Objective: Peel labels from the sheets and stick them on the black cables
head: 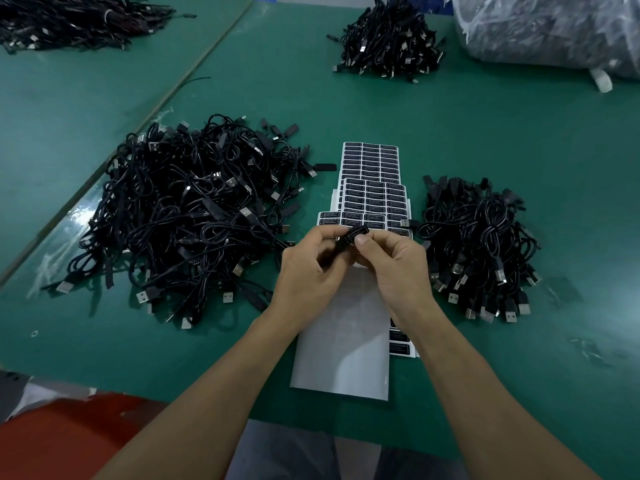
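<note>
Both hands meet over the label sheets at the table's middle. My left hand (311, 265) grips a black cable's small rectangular controller block (351, 239). My right hand (391, 268) pinches the same block from the right, thumb pressing on its upper face, where a black label with white print shows. Sheets of black labels (372, 188) lie fanned out just beyond the hands. A white backing sheet (341, 351) with its labels gone lies under my wrists. The rest of the held cable is hidden behind my hands.
A big heap of black USB cables (187, 216) lies to the left, a smaller heap (481, 244) to the right. More cable piles sit at the far middle (389, 39) and far left (69, 19). A clear plastic bag of cables (554, 26) is at the far right.
</note>
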{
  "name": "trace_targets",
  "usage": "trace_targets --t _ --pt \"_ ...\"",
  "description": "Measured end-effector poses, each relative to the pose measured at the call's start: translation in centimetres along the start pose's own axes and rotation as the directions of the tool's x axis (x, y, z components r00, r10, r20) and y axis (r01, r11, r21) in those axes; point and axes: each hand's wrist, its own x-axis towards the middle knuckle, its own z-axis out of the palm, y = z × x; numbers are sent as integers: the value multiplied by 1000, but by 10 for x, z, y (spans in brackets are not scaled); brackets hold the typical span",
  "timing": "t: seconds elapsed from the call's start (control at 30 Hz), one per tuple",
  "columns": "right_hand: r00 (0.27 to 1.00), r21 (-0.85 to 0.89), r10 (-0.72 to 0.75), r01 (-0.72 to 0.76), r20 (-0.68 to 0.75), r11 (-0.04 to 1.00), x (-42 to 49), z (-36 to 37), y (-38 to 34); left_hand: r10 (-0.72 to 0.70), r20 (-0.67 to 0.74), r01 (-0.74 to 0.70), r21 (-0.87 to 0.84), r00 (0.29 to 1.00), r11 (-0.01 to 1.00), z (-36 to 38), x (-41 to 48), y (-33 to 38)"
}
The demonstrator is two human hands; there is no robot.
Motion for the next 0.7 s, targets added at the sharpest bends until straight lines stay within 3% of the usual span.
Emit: trace_targets --t 0.7 --pt "997 -168 -65 60 -29 984 -1 0 2 -16 -3 16 -12 1000 1000 -1 0 1"
